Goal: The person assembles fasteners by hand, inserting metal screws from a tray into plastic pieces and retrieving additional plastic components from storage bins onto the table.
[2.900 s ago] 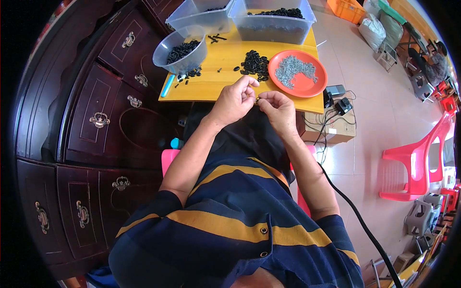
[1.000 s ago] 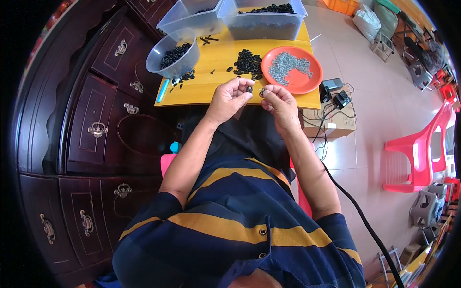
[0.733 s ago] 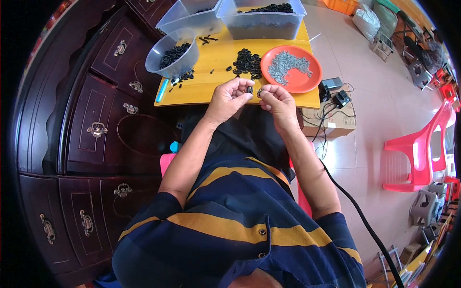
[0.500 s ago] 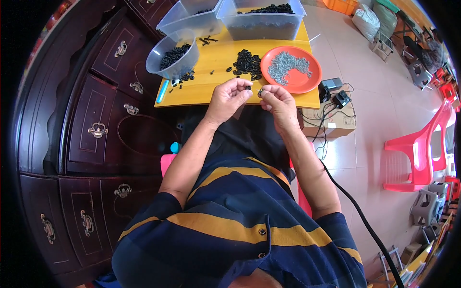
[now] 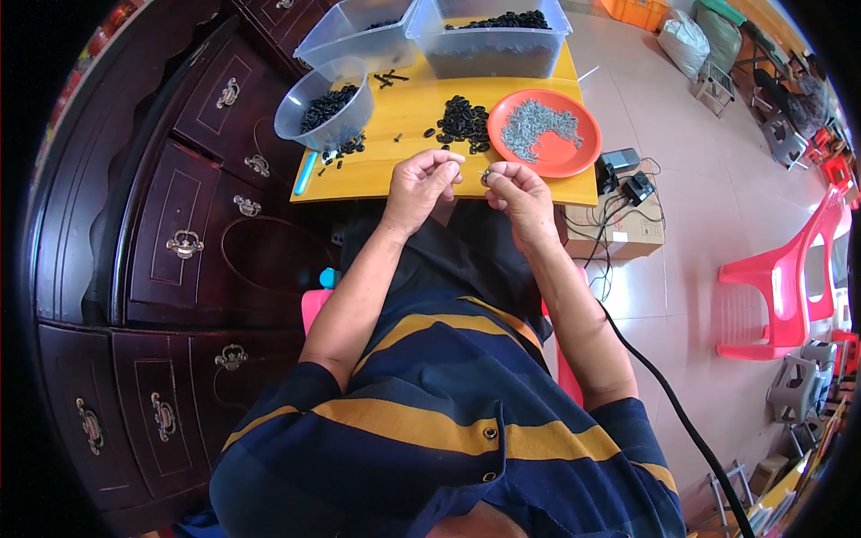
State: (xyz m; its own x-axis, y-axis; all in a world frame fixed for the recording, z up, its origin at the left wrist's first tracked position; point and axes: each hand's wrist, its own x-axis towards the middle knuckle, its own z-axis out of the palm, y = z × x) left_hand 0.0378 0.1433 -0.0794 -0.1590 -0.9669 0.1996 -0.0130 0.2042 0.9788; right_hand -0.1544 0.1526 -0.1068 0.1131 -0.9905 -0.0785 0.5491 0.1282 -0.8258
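Observation:
Over the front edge of the yellow table, my two hands face each other, a small gap between them. My left hand (image 5: 421, 186) is closed in a pinch; no piece shows at its fingertips, and what lies between them, if anything, is hidden. Between thumb and forefinger, my right hand (image 5: 522, 193) grips a small dark part (image 5: 485, 177) with a thin metal tip showing. Just beyond lies a pile of small black oval pieces (image 5: 465, 119). Beside it an orange-red plate (image 5: 569, 159) holds many small silvery metal pieces (image 5: 531, 125).
A round see-through tub (image 5: 296, 115) of black pieces stands at the table's left, near a light-blue pen-like tool (image 5: 306, 171). Two plastic bins (image 5: 489, 56) occupy the back. Right of the table are a cardboard box (image 5: 628, 235), black cables and a pink chair (image 5: 776, 278).
The black piece at my left fingertips no longer shows. My left hand has drawn slightly left, widening the gap. My right hand stays in place with its dark part.

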